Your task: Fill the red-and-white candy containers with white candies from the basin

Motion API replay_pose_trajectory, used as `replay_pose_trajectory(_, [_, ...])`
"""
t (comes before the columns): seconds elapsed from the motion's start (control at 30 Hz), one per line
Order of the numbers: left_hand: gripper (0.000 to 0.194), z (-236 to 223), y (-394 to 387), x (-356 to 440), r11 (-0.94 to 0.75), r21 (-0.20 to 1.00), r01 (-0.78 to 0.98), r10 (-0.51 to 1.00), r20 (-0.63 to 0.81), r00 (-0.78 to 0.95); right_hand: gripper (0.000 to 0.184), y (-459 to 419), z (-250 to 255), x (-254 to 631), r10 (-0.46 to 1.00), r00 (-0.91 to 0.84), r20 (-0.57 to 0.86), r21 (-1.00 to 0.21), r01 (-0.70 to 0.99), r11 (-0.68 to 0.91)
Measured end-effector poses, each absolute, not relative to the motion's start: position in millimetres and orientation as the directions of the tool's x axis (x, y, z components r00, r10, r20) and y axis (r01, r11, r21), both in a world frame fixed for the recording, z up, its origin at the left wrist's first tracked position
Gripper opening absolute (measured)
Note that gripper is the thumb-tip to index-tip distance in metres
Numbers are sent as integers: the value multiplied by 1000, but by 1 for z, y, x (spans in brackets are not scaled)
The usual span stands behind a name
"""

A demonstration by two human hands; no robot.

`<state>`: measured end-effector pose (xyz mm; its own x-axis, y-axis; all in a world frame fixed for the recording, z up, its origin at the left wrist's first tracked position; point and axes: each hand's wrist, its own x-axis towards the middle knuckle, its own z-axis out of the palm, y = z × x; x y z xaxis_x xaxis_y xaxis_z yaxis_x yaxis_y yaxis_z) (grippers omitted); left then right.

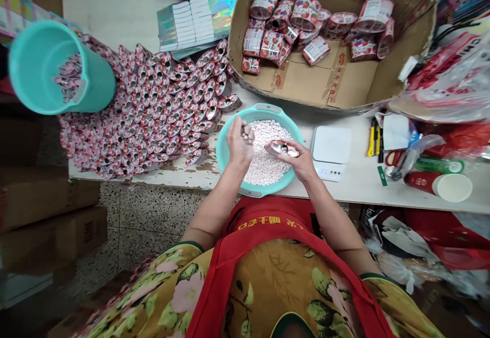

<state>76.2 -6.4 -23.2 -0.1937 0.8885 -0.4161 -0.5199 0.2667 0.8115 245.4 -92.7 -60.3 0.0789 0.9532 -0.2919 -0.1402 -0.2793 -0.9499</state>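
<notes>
A turquoise basin (223, 160) full of small pale pink-white candies (264, 172) sits in front of me at the table's edge. My left hand (239, 146) is over the basin's left side, its fingers curled around a few candies. Over the right side, my right hand (300, 160) grips a small red-and-white printed pouch (282, 148) with its open mouth facing up. How full the pouch is, I cannot tell. Many standing pouches (168, 108) of the same kind, with open tops, crowd the table to the left.
Behind the basin, a cardboard box (317, 85) holds several printed packs and rolls (306, 14). A white scale (329, 149) stands right of the basin, then cutters (375, 139) and a red paper cup (424, 182). A turquoise bucket (97, 80) containing pouches stands left. Holographic packets (218, 1) lie behind.
</notes>
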Motion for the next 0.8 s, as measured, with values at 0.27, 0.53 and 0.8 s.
replay_pose_trajectory(0.27, [26, -67, -34, 68, 748, 661, -62, 661, -735, 148, 58, -122, -62, 342, 827, 529, -191, -973, 5, -229])
replay_pose_trajectory(0.53, [16, -74, -29, 84, 739, 661, -126, 673, -733, 100, 74, -129, -122, 404, 758, 609, -233, -957, -7, -289])
replay_pose_trajectory(0.8, [10, -71, -32, 80, 841, 498, -212, 526, -844, 107, 53, -181, -115, 420, 524, 836, -163, -953, 5, -303])
